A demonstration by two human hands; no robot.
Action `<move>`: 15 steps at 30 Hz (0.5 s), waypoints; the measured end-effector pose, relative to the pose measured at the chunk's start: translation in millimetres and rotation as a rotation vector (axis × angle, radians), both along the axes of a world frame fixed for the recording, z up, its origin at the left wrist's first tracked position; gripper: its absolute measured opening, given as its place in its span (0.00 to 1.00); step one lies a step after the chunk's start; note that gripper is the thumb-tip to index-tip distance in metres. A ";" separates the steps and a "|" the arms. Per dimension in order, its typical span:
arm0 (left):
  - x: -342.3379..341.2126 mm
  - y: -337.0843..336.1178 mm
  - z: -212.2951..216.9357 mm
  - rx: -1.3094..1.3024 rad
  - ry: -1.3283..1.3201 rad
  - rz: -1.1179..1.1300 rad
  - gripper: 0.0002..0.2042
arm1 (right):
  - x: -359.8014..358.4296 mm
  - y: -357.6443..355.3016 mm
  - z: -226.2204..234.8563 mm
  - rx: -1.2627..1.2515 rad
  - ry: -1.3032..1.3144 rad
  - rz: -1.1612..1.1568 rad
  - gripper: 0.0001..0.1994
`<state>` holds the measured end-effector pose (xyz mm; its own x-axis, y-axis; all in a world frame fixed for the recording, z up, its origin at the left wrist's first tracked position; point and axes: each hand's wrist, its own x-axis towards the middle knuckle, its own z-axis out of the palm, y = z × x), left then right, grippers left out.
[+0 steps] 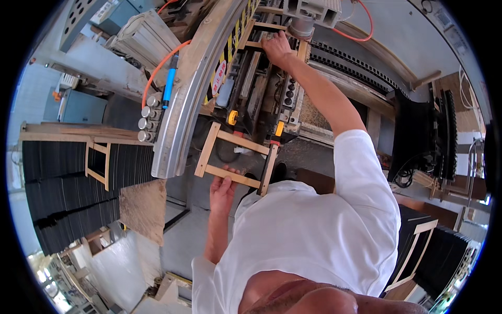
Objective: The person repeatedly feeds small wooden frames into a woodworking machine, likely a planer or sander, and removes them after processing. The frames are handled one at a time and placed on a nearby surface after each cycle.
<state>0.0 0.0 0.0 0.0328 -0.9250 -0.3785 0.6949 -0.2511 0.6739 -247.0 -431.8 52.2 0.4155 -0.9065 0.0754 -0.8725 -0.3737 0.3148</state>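
My left hand [223, 192] is closed on the near bar of a small pale wooden frame [238, 141], thumb on top. The frame is held out in front of my body at the near end of a machine [256, 89]; one of its end pieces has a dark edge. My right arm stretches forward over the machine to its far end. There my right hand [278, 48] is closed on a bar of a second wooden frame [254, 45], which lies across the rails; its fingertips are partly hidden. Yellow-and-black clamp parts [232, 117] sit between the two frames.
Left of the rails runs a metal beam [180, 99] with a blue marker [170, 81] and an orange hose [156, 70]. Stacked dark frames [68, 183] stand at the left, more [444, 256] at the right. A black cable chain [447, 136] hangs at the right.
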 end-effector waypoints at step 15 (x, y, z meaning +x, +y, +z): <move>111.3 28.5 -41.5 0.126 -0.044 0.190 0.14 | -11.2 -103.5 -6.9 0.011 -0.130 -0.124 0.10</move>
<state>111.3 28.5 -41.5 0.2210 -0.8461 -0.4851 0.7082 -0.2028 0.6763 -258.2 -535.3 45.3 0.2882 -0.9511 0.1112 -0.9450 -0.2637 0.1934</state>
